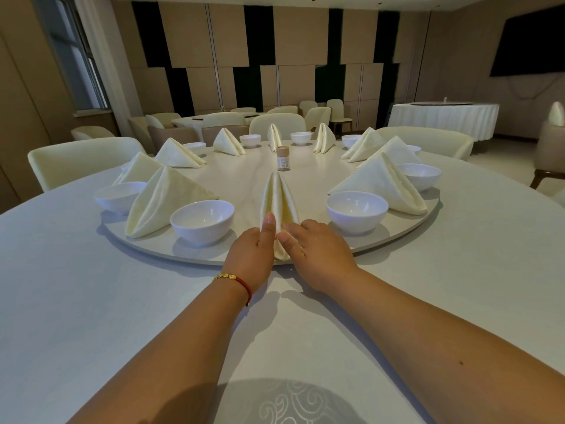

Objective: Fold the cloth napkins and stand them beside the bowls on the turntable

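A cream cloth napkin [278, 206], folded into a tall narrow tent with two sloping sides and a sharp ridge, stands at the six o'clock edge of the pale round turntable [305, 160]; its long axis runs from six o'clock toward twelve, the peak pointing to the small brown jar [283, 158] at the centre. The left hand [251, 254] holds the napkin's near left flap, thumb pressed up along the cloth; the right hand [318, 250] holds the near right flap, thumb against the fold; the near end sits between the two thumbs. A white bowl [202, 221] stands at seven o'clock; another white bowl [356, 212] at five; more folded napkins and bowls ring the turntable.
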A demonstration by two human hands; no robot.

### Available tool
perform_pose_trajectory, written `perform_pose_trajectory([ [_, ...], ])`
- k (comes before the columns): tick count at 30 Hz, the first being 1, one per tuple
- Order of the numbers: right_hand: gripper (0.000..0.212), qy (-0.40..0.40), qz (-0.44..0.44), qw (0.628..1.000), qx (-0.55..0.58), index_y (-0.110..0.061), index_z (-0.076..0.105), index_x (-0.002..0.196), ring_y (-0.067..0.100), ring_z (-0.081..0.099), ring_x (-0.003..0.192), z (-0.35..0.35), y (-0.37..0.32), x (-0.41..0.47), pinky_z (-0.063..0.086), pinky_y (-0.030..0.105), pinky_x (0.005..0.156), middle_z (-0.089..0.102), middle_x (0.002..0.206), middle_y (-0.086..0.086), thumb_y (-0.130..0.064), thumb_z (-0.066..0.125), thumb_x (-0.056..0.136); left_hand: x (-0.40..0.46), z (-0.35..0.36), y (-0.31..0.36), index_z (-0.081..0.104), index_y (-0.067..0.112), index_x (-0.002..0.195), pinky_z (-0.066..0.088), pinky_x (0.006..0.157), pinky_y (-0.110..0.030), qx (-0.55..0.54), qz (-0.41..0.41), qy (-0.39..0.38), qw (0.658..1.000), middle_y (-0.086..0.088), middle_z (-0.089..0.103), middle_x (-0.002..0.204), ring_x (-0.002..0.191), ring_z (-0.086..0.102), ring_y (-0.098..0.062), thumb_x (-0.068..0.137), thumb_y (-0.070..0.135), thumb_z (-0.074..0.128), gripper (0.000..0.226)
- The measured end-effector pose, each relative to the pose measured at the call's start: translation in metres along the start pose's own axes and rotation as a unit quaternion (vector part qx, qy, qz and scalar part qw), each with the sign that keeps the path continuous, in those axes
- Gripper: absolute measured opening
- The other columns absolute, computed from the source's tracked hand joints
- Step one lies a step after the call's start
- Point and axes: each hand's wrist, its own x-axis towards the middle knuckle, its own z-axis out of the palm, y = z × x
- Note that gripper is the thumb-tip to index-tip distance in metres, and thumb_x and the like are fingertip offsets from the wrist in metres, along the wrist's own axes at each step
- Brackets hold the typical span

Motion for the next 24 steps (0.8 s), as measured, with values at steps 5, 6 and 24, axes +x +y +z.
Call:
perform_pose_trajectory([
  [5,0.077,0.000,0.001,1.000,0.011,-0.034,0.037,0.144,0.025,0.051,0.109,-0.004,-0.001,-0.002,0.045,0.040,0.088,0.055,0.120,0.005,-0.066,0.000,0.084,0.000,-0.001,0.000,0.062,0.011,0.112,0.040,0.082,-0.029,0.011,-0.001,0.011,1.000,-0.011,0.065,0.108,0.093,0.057,-0.020,0.094,0.061,0.012,0.073],
  [6,0.078,0.002,0.001,1.000,0.013,-0.034,0.036,0.144,0.025,0.051,0.110,-0.004,-0.001,-0.002,0.045,0.040,0.088,0.055,0.121,0.005,-0.066,-0.001,0.083,-0.002,-0.002,0.001,0.063,0.011,0.108,0.040,0.081,-0.029,0.012,0.002,0.018,1.000,-0.011,0.065,0.105,0.093,0.057,-0.021,0.095,0.059,0.012,0.071],
  [24,0.067,0.114,0.012,0.983,0.141,-0.027,0.040,0.138,0.017,0.056,0.107,-0.037,-0.004,-0.003,0.045,0.033,0.084,0.061,0.115,-0.002,-0.066,0.013,0.091,-0.015,-0.024,0.026,0.065,0.013,0.099,0.026,0.071,0.004,-0.038,0.118,0.213,0.969,0.012,0.050,0.082,0.076,0.049,0.008,0.103,0.033,0.028,0.042],
])
